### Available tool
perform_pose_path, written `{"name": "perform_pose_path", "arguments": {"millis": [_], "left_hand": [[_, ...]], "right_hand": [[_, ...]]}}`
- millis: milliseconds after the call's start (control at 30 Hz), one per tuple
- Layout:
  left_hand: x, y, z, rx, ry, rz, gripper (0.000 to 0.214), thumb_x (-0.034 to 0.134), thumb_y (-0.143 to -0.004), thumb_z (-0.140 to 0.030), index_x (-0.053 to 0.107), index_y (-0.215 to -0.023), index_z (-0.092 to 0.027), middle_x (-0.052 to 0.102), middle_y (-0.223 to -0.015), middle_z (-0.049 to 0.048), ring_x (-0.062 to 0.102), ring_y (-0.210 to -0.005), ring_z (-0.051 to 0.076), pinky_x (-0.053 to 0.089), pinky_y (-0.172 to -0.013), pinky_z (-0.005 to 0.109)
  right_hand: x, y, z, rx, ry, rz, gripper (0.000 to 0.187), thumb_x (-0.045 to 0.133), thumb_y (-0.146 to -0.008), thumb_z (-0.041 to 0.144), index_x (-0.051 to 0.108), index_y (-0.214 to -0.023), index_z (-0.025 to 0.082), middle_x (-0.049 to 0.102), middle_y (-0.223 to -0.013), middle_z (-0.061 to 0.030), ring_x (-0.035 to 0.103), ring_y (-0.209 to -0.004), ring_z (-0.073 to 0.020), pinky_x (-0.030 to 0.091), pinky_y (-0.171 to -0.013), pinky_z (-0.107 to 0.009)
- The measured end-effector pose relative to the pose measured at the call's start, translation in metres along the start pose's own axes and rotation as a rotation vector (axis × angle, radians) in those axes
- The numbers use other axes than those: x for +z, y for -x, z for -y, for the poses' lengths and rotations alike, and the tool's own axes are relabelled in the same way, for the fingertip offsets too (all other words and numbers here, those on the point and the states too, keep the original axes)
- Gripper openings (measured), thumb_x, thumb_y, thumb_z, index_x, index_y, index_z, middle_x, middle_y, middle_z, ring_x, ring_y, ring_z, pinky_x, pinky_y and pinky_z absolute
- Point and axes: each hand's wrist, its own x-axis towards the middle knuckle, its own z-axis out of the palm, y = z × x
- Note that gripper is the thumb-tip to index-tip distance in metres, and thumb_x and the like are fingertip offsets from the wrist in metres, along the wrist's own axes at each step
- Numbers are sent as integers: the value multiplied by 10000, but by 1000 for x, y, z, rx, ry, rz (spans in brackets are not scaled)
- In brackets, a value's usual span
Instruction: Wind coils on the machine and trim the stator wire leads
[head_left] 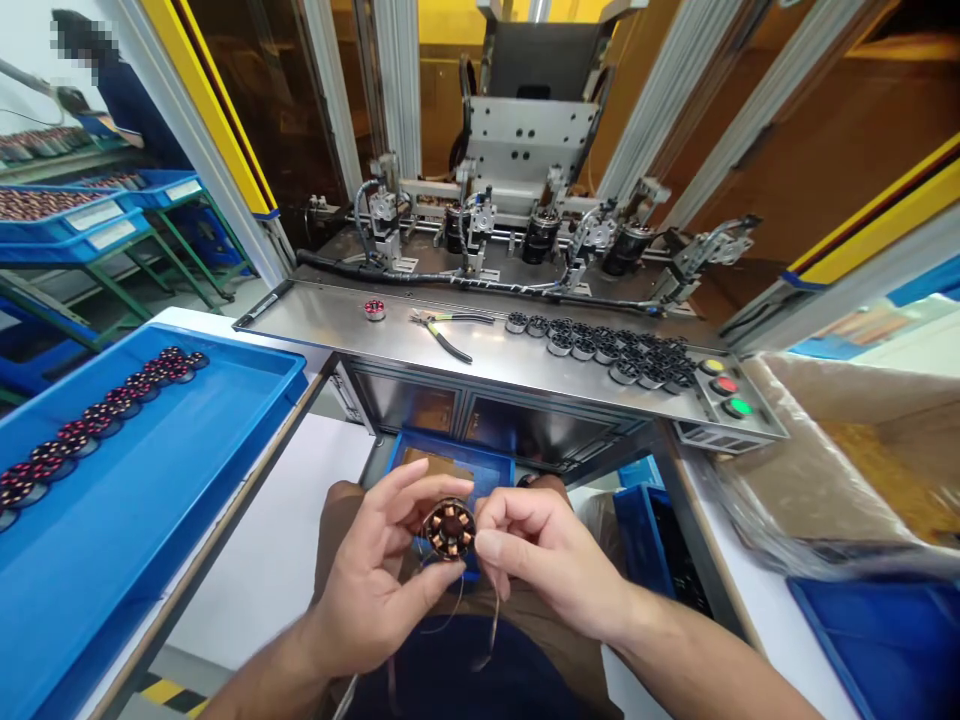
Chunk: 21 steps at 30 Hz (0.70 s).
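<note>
Between the thumb and fingers of my left hand (382, 570) is a round motor stator (451, 528) with copper windings, its face turned toward me. Thin loose wires hang below it. My right hand (540, 555) is closed at the stator's right edge, thumb against the fingers, and a wire (491, 630) trails down from the pinch. Both hands are above my lap, in front of the steel machine ledge (337, 325). On that ledge lie diagonal cutters (446, 335) with green-and-black handles, spread apart, and one red-topped stator (374, 310).
Several black stator cores (615, 350) are grouped on the ledge's right, beside yellow, red and green buttons (725, 385). A blue tray (195, 440) at left holds a row of wound stators (97, 420). Winding machinery (540, 235) stands behind. A plastic-lined carton (840, 440) is at right. Another person (139, 100) works far left.
</note>
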Motion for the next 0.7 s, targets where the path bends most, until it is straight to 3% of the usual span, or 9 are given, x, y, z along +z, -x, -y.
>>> {"name": "perform_pose_path", "arguments": {"millis": [167,333,433,567,700], "left_hand": [[2,-2,-2,-19,130,-51,782,802,-760,-55,475,-1392,-380,667,-1132,4,681,-924,105,562,-804,178],[-3,-4,-7,-82,230,-15,726,796,-782,-82,487,-1376,-361,703,-1147,22,692,-912,108,558,-789,171],[-6,-4,-9,-35,202,-8,716,777,-798,-72,481,-1387,-352,718,-1165,36,706,-956,130,571,-809,186],[-8,-3,-9,121,-15,19,793,719,-810,12,431,-1442,-369,713,-1218,39,714,-1009,143,581,-884,223],[-5,-2,-10,193,-122,66,813,688,-831,16,387,-1481,-368,697,-1266,44,697,-1085,158,579,-927,243]], "right_hand": [[1,4,-6,-29,22,60,377,742,-840,466,559,-689,172,550,-550,27,463,-505,-87,356,-512,-227],[-5,11,-17,-118,143,122,320,720,-873,393,590,-696,161,514,-596,35,408,-532,-76,311,-523,-234],[-13,13,-19,-177,283,136,284,713,-882,359,624,-705,155,538,-633,25,438,-561,-81,333,-553,-239],[-21,13,-9,-315,413,9,312,798,-795,441,637,-789,174,575,-717,8,511,-662,-125,388,-635,-268],[-12,11,1,-454,434,-85,375,830,-750,464,572,-808,197,556,-763,7,492,-694,-143,400,-661,-293]]}}
